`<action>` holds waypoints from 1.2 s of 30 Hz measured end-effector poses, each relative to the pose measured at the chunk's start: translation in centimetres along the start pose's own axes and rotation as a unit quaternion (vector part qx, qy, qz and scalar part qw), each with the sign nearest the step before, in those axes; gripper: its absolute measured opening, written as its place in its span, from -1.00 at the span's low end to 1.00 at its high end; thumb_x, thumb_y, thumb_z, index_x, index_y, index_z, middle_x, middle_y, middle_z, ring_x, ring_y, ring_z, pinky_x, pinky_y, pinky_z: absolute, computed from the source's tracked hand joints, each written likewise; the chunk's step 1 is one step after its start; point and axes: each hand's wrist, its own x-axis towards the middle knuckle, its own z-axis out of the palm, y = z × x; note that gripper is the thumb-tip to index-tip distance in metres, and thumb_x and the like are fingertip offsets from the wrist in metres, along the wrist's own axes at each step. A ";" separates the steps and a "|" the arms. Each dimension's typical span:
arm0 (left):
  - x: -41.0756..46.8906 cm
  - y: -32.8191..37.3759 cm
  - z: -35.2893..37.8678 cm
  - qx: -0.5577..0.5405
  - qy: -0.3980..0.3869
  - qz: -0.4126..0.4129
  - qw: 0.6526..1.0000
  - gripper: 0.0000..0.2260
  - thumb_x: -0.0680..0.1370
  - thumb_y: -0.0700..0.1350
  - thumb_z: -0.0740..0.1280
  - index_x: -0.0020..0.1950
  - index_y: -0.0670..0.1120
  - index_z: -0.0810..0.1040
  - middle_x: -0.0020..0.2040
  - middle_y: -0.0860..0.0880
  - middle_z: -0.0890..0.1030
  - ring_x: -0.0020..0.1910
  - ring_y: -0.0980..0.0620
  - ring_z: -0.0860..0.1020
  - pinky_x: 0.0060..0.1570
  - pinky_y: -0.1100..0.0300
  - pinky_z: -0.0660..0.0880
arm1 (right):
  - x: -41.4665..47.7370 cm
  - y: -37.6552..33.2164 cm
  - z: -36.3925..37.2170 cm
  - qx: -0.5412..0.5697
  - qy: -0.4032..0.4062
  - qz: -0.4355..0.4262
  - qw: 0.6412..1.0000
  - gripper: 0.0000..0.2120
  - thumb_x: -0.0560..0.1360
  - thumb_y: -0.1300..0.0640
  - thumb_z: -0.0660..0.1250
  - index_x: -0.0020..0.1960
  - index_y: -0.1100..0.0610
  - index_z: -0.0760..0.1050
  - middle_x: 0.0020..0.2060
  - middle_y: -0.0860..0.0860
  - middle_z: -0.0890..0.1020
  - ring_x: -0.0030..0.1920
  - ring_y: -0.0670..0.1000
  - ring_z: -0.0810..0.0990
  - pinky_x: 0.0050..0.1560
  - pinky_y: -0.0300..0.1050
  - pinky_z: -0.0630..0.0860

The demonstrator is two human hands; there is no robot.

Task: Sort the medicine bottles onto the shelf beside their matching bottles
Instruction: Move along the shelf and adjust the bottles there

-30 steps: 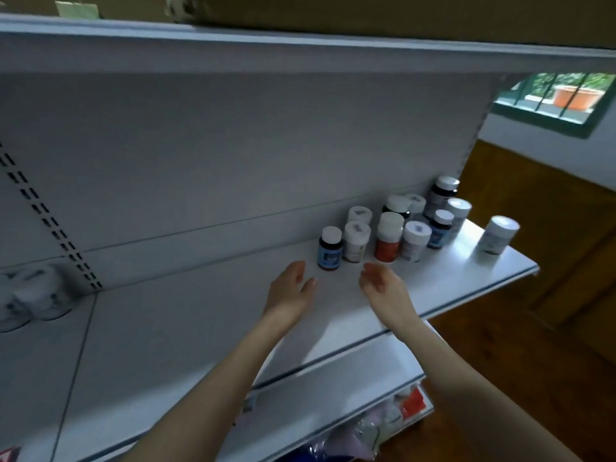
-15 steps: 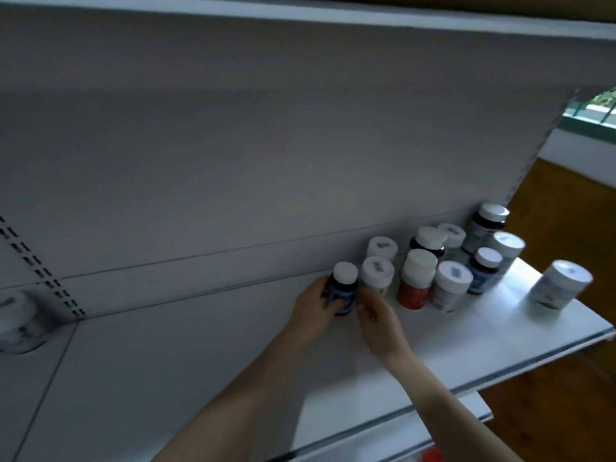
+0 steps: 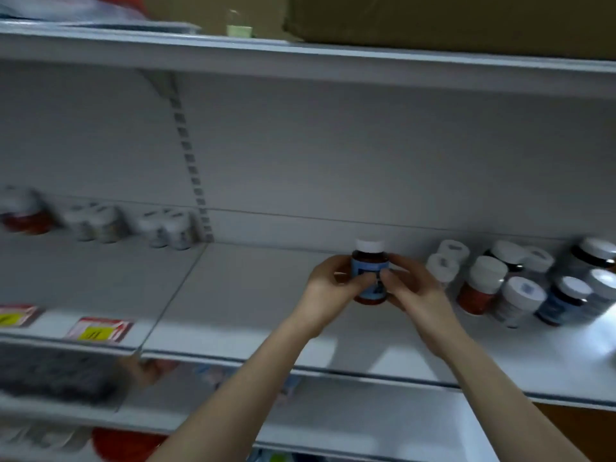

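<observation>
Shelving: the white shelf [image 3: 253, 331] carries a mixed cluster of bottles [image 3: 513, 285] at its right and blurred bottle rows [image 3: 100, 221] at far left. Your left hand [image 3: 328, 290] and right hand [image 3: 411, 290] both close around one blue-labelled bottle [image 3: 370, 271], white cap up, held upright at mid-shelf just left of the cluster; shelf contact cannot be determined

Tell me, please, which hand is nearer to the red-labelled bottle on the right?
Right. The right hand sits just left of the red-labelled bottle; the left hand is farther, beyond the blue-labelled bottle both hold.
</observation>
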 end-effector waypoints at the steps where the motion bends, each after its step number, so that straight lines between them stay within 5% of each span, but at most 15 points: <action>1: -1.1 0.2 -0.8 -0.008 0.012 0.004 1.000 -0.79 0.46 -0.22 0.37 0.09 -0.17 0.54 -0.08 -0.04 0.60 -0.21 0.24 0.56 -0.24 0.48 0.48 | -0.5 -0.4 0.6 0.008 -0.024 0.003 1.000 -0.70 0.48 0.18 0.31 0.20 0.09 0.42 -0.02 0.01 0.62 0.00 -0.08 0.61 0.06 -0.13 0.54; 10: -9.2 0.8 -8.8 -0.039 0.124 -0.006 0.991 -0.64 0.48 -0.10 0.37 0.23 -0.16 0.44 0.13 -0.10 0.59 0.12 0.03 0.56 0.05 0.25 0.52 | -3.2 -3.0 9.0 0.046 -0.161 -0.004 0.986 -0.75 0.45 0.24 0.33 0.11 0.06 0.48 -0.12 0.00 0.63 -0.21 -0.21 0.65 -0.21 -0.36 0.57; 17: -13.4 0.4 -18.0 -0.036 0.188 0.015 0.981 -0.69 0.49 -0.16 0.35 0.22 -0.09 0.44 0.09 -0.03 0.57 0.05 0.18 0.53 -0.09 0.48 0.49 | -4.4 -4.9 18.9 0.055 -0.232 -0.020 0.971 -0.77 0.42 0.26 0.36 0.00 0.00 0.50 -0.07 -0.03 0.62 -0.17 -0.24 0.64 -0.23 -0.36 0.56; 24: -17.8 -0.8 -29.8 -0.027 0.220 0.014 0.975 -0.52 0.35 -0.06 0.39 0.26 -0.10 0.45 0.15 -0.09 0.59 0.15 0.02 0.56 0.12 0.11 0.55 | -6.2 -6.4 32.0 0.071 -0.270 -0.011 0.960 -0.79 0.43 0.28 0.34 0.02 0.06 0.48 -0.11 -0.02 0.62 -0.17 -0.18 0.62 -0.21 -0.35 0.58; 28: -19.7 -2.1 -37.0 -0.047 0.229 0.015 0.972 -0.66 0.39 -0.17 0.39 0.15 -0.02 0.47 0.07 -0.08 0.60 0.10 0.01 0.57 0.09 0.16 0.52 | -7.0 -6.4 39.8 0.090 -0.268 0.008 0.959 -0.81 0.43 0.31 0.33 -0.01 0.08 0.48 -0.16 -0.01 0.60 -0.25 -0.18 0.61 -0.26 -0.38 0.57; 32: -21.4 -3.4 -43.1 -0.075 0.252 -0.004 0.965 -0.79 0.52 -0.28 0.24 0.08 -0.03 0.49 0.05 -0.13 0.58 0.11 -0.09 0.55 0.18 -0.01 0.47 | -7.7 -6.1 46.3 0.090 -0.289 0.023 0.953 -0.82 0.44 0.27 0.34 -0.03 0.02 0.49 -0.12 -0.01 0.61 -0.23 -0.22 0.62 -0.21 -0.35 0.57; 36: -22.7 -4.6 -47.9 -0.085 0.268 -0.014 0.960 -0.79 0.54 -0.26 0.22 0.01 0.04 0.50 -0.05 0.00 0.59 0.01 0.01 0.57 0.11 0.07 0.50 | -8.0 -5.7 51.9 0.085 -0.310 0.041 0.946 -0.83 0.45 0.27 0.33 -0.01 0.06 0.48 -0.10 0.02 0.60 -0.21 -0.19 0.60 -0.24 -0.36 0.57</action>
